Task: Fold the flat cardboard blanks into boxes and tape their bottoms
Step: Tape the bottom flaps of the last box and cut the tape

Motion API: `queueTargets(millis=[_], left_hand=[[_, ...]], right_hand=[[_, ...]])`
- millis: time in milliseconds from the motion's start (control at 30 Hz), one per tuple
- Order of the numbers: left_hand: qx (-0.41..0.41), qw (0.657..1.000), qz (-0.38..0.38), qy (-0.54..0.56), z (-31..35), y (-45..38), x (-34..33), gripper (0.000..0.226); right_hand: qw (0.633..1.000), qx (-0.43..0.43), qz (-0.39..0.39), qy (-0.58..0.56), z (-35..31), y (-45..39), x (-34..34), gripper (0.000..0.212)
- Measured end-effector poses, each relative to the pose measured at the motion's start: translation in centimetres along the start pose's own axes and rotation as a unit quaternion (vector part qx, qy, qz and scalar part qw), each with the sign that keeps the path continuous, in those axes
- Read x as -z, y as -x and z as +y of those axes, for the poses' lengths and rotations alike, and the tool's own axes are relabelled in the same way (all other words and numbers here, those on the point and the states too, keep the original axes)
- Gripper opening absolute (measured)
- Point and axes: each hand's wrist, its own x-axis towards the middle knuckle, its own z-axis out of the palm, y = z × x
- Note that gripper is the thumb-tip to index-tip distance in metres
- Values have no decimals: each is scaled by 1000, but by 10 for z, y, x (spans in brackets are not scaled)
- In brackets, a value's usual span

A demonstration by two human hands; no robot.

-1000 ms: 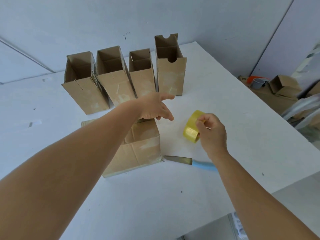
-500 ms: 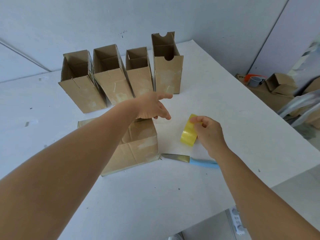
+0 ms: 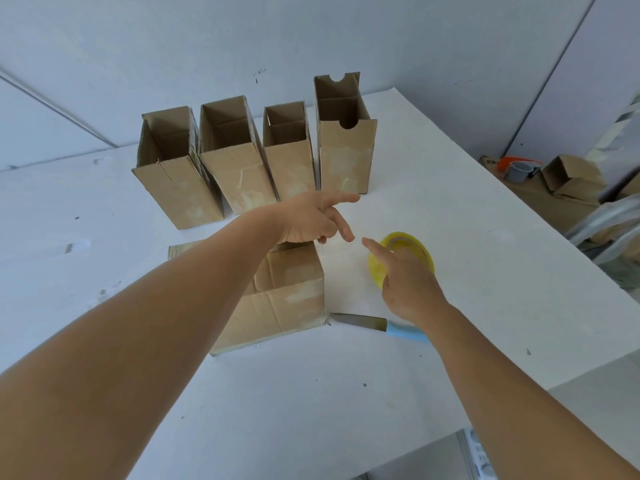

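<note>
A: What are the four standing boxes (image 3: pixel 256 157) made of?
B: Brown cardboard. It looks dull, not shiny, with pale scuffed patches where the top layer has rubbed or peeled.
A: And the box lying down (image 3: pixel 277 299)?
B: The same dull cardboard, creased and worn.
A: The yellow tape roll (image 3: pixel 412 247)?
B: Shiny see-through plastic.
A: The knife (image 3: pixel 377 325)?
B: A smooth grey metal blade and a light blue plastic handle.
A: The table (image 3: pixel 311 403)?
B: White, matt, with small dark specks.
</note>
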Motion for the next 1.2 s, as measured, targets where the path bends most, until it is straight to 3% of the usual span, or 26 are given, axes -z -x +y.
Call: queueTargets(millis=[133,233,300,367,467,633,800,1000,1067,1200], left_hand=[[-5,1000,-7,0,-1,0,0,74],[-5,1000,-10,-2,-2,0,0,75],[-9,1000,-12,-7,-2,1,1,75],[-15,1000,-10,-16,-2,1,2,72],[-18,1000,2,-15,-3,1,1,67],[-17,1000,10,16,-6,-1,-1,70],[-33,986,84,-142,-9,8,-8,67],[-31,918,313,-243,-9,27,-16,52],[-15,896,322,-305,-15,48,-20,45],[65,901,243,-353,-38,96,-37,55]], right_hand=[[998,-13,-31,-58,-4,3,-9,88],[975,-50,44,-210,-16,5,-2,58],[906,-107,70,-403,-36,8,12,34],[835,-146,18,-530,-57,10,21,35],[771,-185,-38,-609,-74,10,19,41],[689,-218,-1,-691,-89,7,10,12],[676,-217,18,-704,-94,6,6,11],[676,-211,51,-705,-99,6,-4,18],[689,-200,62,-694,-98,5,-10,21],[749,-204,54,-628,-100,4,-24,27]])
